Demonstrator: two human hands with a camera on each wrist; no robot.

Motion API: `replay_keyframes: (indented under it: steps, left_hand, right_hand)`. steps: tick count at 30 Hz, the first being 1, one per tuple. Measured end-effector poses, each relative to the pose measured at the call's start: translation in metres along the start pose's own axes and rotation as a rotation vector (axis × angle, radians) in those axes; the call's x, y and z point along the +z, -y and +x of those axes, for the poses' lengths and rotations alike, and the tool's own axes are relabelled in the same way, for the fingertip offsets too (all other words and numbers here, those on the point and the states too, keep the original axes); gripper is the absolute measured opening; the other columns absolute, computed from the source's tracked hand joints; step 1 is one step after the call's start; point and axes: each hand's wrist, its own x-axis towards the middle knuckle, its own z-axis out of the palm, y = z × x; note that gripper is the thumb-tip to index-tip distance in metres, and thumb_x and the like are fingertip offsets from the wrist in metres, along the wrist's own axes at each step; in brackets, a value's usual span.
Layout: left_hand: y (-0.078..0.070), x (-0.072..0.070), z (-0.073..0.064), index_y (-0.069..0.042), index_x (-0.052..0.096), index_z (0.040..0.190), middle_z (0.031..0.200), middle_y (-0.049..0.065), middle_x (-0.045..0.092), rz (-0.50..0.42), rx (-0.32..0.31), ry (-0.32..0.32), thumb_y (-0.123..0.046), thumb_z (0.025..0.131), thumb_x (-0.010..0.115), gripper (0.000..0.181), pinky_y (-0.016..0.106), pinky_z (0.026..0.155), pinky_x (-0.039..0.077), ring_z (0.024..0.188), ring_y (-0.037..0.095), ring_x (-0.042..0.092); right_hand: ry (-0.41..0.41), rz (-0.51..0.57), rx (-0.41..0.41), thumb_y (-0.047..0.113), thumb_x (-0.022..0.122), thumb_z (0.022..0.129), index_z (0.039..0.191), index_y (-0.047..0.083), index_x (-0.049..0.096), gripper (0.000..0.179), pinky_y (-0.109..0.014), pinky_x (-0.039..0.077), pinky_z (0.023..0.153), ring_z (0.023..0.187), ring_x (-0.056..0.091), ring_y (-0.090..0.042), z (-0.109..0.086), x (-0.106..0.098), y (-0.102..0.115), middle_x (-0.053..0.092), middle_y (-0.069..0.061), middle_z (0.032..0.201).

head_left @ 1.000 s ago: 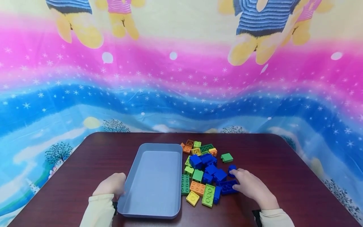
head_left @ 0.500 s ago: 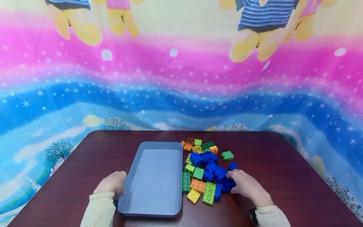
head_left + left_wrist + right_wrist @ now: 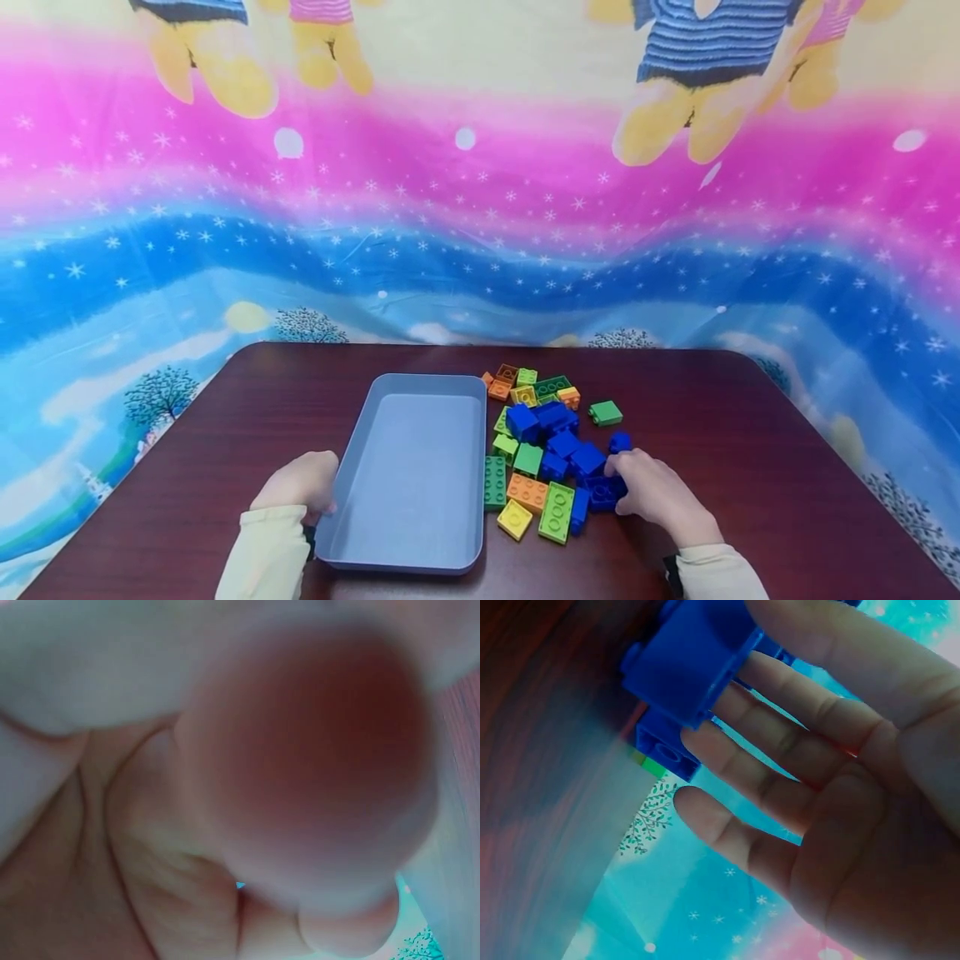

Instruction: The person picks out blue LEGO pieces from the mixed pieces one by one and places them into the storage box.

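My left hand (image 3: 298, 483) rests at the left wall of the grey-blue tray (image 3: 420, 561), fingers loosely curled with nothing seen in them. In the left wrist view a blurred fingertip (image 3: 307, 765) fills the middle, so contact with the tray is hard to judge. My right hand (image 3: 663, 492) lies at the right side of the building-brick pile, touching a dark blue brick (image 3: 602, 493). The right wrist view shows its fingers (image 3: 765, 742) nearly straight against a blue brick (image 3: 694, 660), with the thumb above. A small blue brick (image 3: 619, 442) sits just beyond the fingers.
Several blue, green, orange and yellow bricks crowd the tray's right side. A green brick (image 3: 605, 413) lies apart at the back right. A yellow brick (image 3: 514, 520) and a lime brick (image 3: 557, 513) lie nearest. A patterned cloth (image 3: 480, 250) hangs behind the dark table (image 3: 750, 433).
My right hand has shifted slightly left, and the dark blue brick at its fingers has moved a little toward the pile. The left hand and tray have stayed put.
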Motion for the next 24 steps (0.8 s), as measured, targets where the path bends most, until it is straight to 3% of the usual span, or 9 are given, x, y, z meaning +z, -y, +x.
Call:
replay_keyframes:
  steps: [8, 16, 24]
  left_hand:
    - [0.001, 0.002, 0.0, -0.003, 0.051, 0.059, 0.043, 0.004, 0.045, -0.024, -0.012, 0.007, 0.005, 0.068, 0.07, 0.022, 0.029, 0.046, 0.039, 0.036, 0.013, 0.042]
    - [0.0, 0.0, 0.001, -0.001, 0.054, 0.061, 0.047, 0.007, 0.049, -0.01, -0.012, 0.005, 0.004, 0.068, 0.071, 0.019, 0.03, 0.047, 0.041, 0.037, 0.014, 0.046]
    - [-0.001, 0.0, -0.001, -0.001, 0.054, 0.06, 0.045, 0.006, 0.049, -0.009, -0.008, -0.003, 0.005, 0.068, 0.071, 0.02, 0.029, 0.046, 0.041, 0.037, 0.014, 0.047]
  right_hand:
    - [0.003, 0.041, -0.022, -0.002, 0.075, 0.065, 0.086, 0.002, 0.063, 0.025, -0.038, 0.048, 0.065, 0.078, 0.054, -0.023, -0.001, -0.004, -0.003, 0.058, -0.006, 0.084]
    - [-0.093, 0.015, -0.051, -0.004, 0.074, 0.065, 0.087, 0.0, 0.061, 0.026, -0.036, 0.047, 0.064, 0.082, 0.051, -0.025, -0.009, -0.018, -0.003, 0.056, -0.006, 0.082]
    - [-0.229, -0.075, -0.17, -0.002, 0.076, 0.063, 0.084, 0.0, 0.062, 0.026, -0.034, 0.047, 0.065, 0.08, 0.052, -0.024, -0.01, -0.032, 0.021, 0.057, -0.006, 0.081]
